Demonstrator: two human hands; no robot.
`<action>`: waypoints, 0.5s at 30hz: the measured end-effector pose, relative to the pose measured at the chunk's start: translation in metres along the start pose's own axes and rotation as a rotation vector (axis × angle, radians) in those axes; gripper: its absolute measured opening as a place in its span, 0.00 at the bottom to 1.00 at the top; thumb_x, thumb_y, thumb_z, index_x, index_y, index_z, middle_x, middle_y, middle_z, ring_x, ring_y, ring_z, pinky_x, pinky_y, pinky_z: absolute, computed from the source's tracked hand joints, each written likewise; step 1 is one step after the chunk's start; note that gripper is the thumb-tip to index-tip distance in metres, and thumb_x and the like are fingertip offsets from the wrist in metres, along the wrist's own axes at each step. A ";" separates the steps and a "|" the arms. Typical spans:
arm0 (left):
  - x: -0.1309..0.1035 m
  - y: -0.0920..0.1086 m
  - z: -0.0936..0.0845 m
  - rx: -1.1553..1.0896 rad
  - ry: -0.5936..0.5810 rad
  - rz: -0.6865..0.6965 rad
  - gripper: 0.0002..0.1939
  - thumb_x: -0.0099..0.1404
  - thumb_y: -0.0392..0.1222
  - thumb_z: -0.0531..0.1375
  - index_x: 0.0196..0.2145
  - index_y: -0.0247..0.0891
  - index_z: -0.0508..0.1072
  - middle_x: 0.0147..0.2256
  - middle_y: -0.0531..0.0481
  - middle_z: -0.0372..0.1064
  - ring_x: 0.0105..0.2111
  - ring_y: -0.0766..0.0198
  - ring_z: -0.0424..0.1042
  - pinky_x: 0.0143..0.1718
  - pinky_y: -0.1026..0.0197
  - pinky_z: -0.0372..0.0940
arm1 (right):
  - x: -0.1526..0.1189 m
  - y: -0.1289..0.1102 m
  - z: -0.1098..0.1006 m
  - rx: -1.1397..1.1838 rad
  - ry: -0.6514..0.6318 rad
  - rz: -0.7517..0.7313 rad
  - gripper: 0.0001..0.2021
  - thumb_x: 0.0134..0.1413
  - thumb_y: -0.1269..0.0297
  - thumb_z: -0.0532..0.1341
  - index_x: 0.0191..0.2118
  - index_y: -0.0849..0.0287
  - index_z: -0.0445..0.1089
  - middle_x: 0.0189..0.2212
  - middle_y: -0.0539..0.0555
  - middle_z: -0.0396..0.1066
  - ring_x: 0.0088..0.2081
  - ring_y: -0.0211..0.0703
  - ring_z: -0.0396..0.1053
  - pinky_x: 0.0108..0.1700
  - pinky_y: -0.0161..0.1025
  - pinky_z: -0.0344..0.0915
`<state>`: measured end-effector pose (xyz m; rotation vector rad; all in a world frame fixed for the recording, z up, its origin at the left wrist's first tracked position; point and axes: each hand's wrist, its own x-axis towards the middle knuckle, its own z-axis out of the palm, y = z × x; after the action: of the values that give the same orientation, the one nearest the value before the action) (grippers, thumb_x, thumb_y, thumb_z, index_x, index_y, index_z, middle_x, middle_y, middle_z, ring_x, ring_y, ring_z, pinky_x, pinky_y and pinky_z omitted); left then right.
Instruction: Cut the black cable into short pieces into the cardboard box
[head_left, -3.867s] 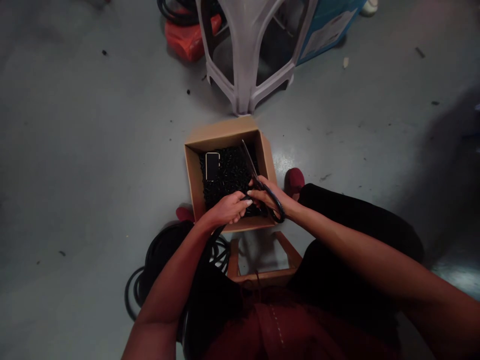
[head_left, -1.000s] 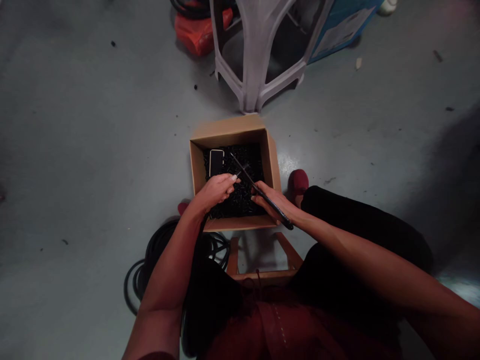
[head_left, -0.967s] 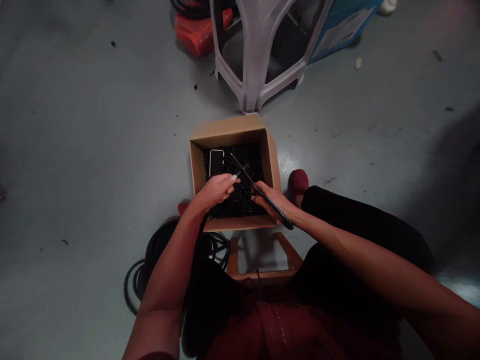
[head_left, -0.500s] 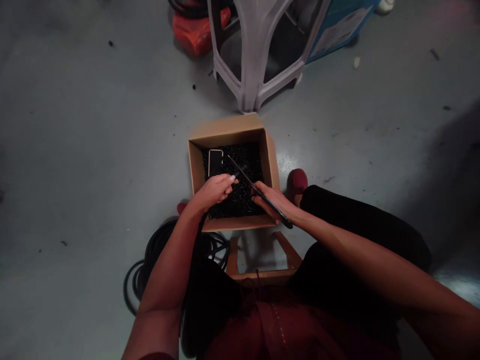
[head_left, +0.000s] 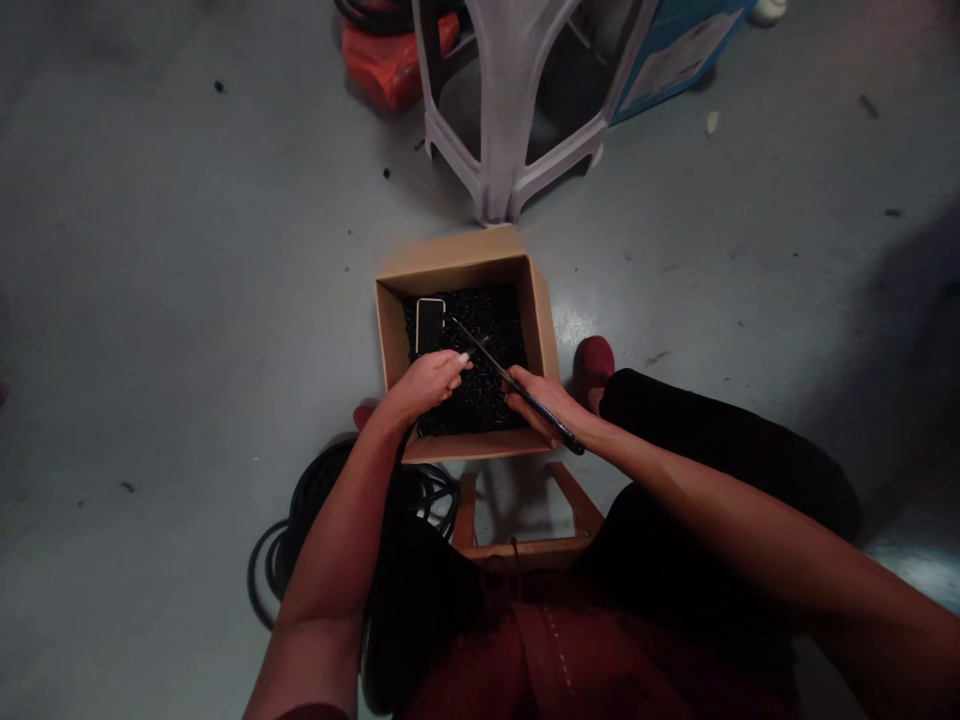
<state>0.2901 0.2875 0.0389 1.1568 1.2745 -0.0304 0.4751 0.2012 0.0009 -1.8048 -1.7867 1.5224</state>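
A cardboard box (head_left: 544, 330) on the floor holds many small black pieces (head_left: 484, 410). My left hand (head_left: 435, 380) is over the left part of the box, its fingers pinched on a small dark piece (head_left: 480, 345) too small to name. My right hand (head_left: 536, 400), above the right side of the box, grips a long, thin black tool (head_left: 544, 412) whose narrow tip points up and left, past the fingers of my left hand. A phone (head_left: 430, 325) with a light edge lies on the black pieces at the box's upper left.
Beyond the box stands a pale plastic stool (head_left: 499, 120), with a red bag (head_left: 390, 70) and a blue box (head_left: 679, 55) beside it. Coiled black tubing (head_left: 281, 560) lies at the lower left. A wooden stool (head_left: 525, 550) is near my legs.
The tip of the black tool has shifted slightly left and down, closer to the phone. Both hands are almost where they were.
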 end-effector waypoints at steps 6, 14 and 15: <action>0.001 -0.002 0.000 -0.010 0.008 -0.002 0.14 0.70 0.42 0.49 0.33 0.32 0.69 0.21 0.57 0.54 0.16 0.76 0.51 0.19 0.68 0.46 | 0.002 0.003 0.001 -0.019 0.001 0.007 0.04 0.56 0.64 0.51 0.37 0.56 0.59 0.26 0.51 0.65 0.26 0.39 0.61 0.29 0.35 0.52; 0.007 -0.007 0.000 0.078 0.036 0.033 0.13 0.68 0.42 0.51 0.28 0.34 0.67 0.21 0.57 0.54 0.19 0.74 0.52 0.21 0.68 0.48 | 0.002 0.004 0.008 -0.037 0.028 0.085 0.03 0.54 0.66 0.53 0.35 0.57 0.62 0.26 0.52 0.67 0.26 0.39 0.62 0.29 0.35 0.52; 0.007 -0.008 0.001 0.079 0.035 0.035 0.13 0.68 0.42 0.51 0.29 0.34 0.67 0.21 0.57 0.55 0.19 0.74 0.53 0.21 0.68 0.48 | 0.003 0.005 0.008 -0.020 0.027 0.082 0.03 0.54 0.66 0.53 0.34 0.57 0.61 0.26 0.52 0.67 0.26 0.39 0.62 0.29 0.35 0.52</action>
<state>0.2888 0.2875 0.0284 1.2521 1.2933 -0.0358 0.4717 0.1981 -0.0075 -1.9214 -1.7420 1.5060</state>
